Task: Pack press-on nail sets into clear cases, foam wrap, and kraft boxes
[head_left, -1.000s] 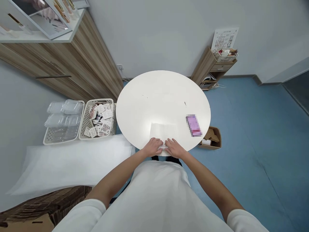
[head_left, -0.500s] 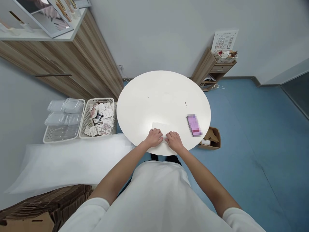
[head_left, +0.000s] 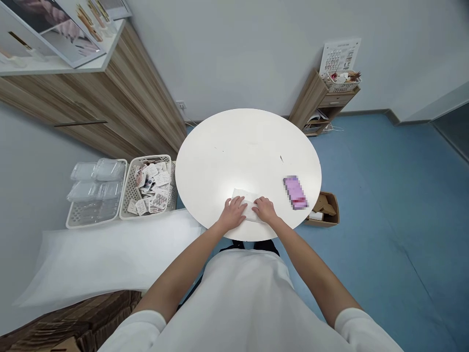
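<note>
Pale wall, blue floor, perhaps glass panel

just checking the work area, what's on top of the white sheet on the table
The left hand and right hand are on the white sheet, one toward each side. What the hands cover cannot be seen.

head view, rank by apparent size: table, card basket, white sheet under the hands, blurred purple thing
1. Table
2. Card basket
3. White sheet and purple thing: too alike to rank, sheet partly covered
</note>
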{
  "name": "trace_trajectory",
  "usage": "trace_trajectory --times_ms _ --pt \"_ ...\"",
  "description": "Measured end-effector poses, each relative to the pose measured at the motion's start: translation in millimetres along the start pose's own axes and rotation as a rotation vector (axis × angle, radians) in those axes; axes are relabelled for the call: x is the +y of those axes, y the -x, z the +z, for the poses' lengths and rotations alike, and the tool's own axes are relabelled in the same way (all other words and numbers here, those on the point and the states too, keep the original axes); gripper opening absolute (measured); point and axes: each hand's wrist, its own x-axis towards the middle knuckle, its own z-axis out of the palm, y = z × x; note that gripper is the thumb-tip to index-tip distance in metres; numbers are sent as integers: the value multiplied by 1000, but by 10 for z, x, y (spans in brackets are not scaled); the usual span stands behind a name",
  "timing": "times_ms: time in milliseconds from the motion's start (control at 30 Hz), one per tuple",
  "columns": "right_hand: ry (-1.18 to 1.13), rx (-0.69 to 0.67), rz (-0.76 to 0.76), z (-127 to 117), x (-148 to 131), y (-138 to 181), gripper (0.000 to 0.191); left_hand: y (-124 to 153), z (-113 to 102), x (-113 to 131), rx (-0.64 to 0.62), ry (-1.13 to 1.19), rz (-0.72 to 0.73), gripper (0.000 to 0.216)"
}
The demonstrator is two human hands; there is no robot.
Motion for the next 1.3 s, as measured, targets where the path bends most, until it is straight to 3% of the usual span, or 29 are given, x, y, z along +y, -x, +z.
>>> trace_trajectory --times_ms 100,300,467,533,600,700,800,867,967,1100,1300 --pt "-5 72 14 18 0 30 24 22 104 98 -59 -38 97 44" --pt "-187 335 139 134 -19 417 41 22 260 148 -43 -37 59 44" --pt "-778 392 606 343 45 783 62 6 341 227 -15 -13 -29 45" --pt "-1002 379 712 347 56 773 67 -11 377 280 -3 -8 -77 45" --pt "-1137 384 720 295 53 677 74 -23 404 328 5 -3 -118 46" --pt "-1163 431 773 188 51 476 88 -28 424 372 6 5 -154 47" --pt "-1113 394 814 127 92 323 95 -23 428 378 9 6 -163 46" --pt "-1080 333 773 111 149 259 91 -20 433 373 16 2 -162 46" --pt "-1028 287 671 84 247 190 70 -23 448 369 16 1 -170 47" --pt "-894 308 586 34 294 139 43 -34 470 375 14 5 -185 48" --pt "-855 347 506 34 181 158 26 -43 456 368 10 13 -184 49"
